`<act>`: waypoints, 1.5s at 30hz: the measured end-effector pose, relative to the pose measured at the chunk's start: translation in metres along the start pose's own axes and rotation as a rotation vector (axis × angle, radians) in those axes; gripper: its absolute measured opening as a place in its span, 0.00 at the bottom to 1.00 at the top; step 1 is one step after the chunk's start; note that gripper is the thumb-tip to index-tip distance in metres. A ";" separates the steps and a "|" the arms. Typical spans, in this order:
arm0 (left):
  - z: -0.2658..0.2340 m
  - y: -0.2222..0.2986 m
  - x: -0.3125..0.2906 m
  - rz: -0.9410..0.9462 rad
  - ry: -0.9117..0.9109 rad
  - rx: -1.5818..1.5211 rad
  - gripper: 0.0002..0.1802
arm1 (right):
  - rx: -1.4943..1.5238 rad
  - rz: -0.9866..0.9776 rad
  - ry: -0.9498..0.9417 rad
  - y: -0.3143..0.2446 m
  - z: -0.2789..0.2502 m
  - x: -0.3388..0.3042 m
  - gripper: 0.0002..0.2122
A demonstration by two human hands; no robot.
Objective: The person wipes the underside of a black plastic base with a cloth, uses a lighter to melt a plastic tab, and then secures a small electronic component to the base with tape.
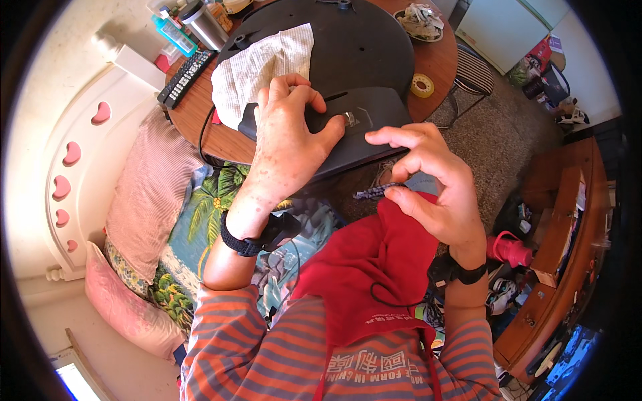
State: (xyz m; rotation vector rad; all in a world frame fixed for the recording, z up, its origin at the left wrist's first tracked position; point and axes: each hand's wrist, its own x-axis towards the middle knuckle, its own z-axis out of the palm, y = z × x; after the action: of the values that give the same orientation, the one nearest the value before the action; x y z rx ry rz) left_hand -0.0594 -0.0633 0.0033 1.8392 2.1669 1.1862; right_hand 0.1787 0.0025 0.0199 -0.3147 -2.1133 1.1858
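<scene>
A large black plastic housing (374, 47) with a rounded outline lies on the round wooden table in front of me. My left hand (291, 123) is over its near part, thumb and forefinger apart and bent. The thumb tip is beside a small shiny metal piece (349, 119) on the housing. Near its front edge, my right hand (428, 180) is raised, forefinger stretched toward the housing. Between its thumb and another finger is a short, dark, patterned strip (371, 192), whose kind I cannot make out. A white textured cloth (267, 67) covers the housing's left side.
On the table (221, 142) are a black remote control (187, 80), a steel tumbler (204, 25), a yellowish tape roll (422, 85) and a bowl (420, 30) with crumpled material. A striped stool (473, 70) stands beyond. Pillows (150, 200) lie left; a wooden cabinet (562, 267) stands right.
</scene>
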 end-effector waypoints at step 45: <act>0.001 -0.001 0.002 0.004 0.012 0.027 0.17 | -0.431 -0.017 -0.091 0.003 0.008 0.023 0.11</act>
State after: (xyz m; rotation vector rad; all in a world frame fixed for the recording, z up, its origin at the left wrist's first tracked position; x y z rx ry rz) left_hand -0.0599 -0.0609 0.0025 1.8528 2.1969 1.1782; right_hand 0.1562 0.0106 0.0248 -0.4400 -2.4374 0.7365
